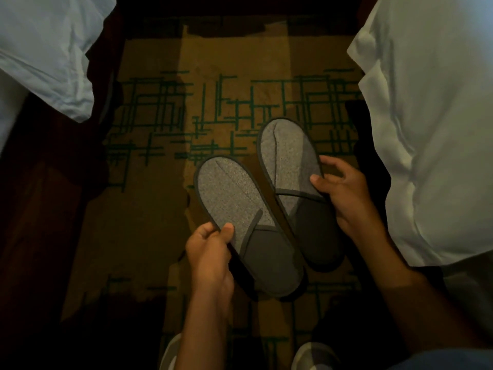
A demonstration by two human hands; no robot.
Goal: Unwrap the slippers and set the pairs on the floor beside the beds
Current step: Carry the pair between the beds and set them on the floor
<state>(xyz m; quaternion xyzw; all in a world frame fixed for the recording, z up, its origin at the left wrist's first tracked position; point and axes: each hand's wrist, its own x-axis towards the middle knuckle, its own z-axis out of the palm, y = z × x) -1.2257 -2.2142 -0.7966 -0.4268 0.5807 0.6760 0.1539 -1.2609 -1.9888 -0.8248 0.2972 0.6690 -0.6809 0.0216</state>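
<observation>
Hands (pixel 210 247) each gripping one grey slipper (pixel 240 209)

The left hand (pixel 209 252) pinches the edge of one grey fabric slipper (pixel 245 225); the right hand (pixel 344 193) grips the other grey slipper (pixel 296 182), both forearms extended forward.

Two bare forearms reach in from the near edge, ending in the left hand (pixel 210 252) and right hand (pixel 344 193), with no sleeves, rings or watch visible. Light-coloured shoes (pixel 312 355) show at the near edge.
</observation>
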